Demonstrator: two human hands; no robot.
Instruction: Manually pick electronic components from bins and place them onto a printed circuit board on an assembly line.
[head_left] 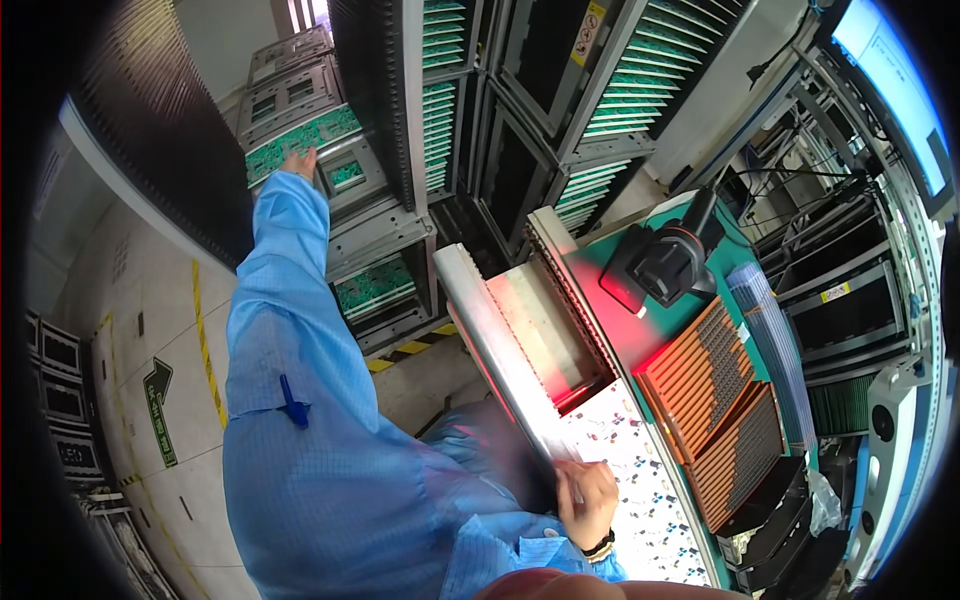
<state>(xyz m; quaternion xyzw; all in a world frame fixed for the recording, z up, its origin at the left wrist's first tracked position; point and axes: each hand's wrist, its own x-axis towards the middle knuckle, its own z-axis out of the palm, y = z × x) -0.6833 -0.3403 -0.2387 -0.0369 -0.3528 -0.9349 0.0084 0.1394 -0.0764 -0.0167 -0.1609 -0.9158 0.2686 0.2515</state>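
Resting at a green PCB's [330,127] near edge, btw 10 & 11 o'clock, L hand [299,163] has its arm stretched out, prob. since the metal rack [378,236] sits well apart; grasp or mere touch, can't tell. R hand [588,500], 5 o'clock, fingers curled at conveyor rail [500,350], likely steadying; can't tell if clamped. Slotted magazine [612,153], 1 o'clock, holds stacked PCBs, gapped prob. vs. scratches. Barcode scanner [672,262], btw 2 & 3, maybe stood for hands-free reads. Brown slotted trays [700,370], nr 4, contents unclear.
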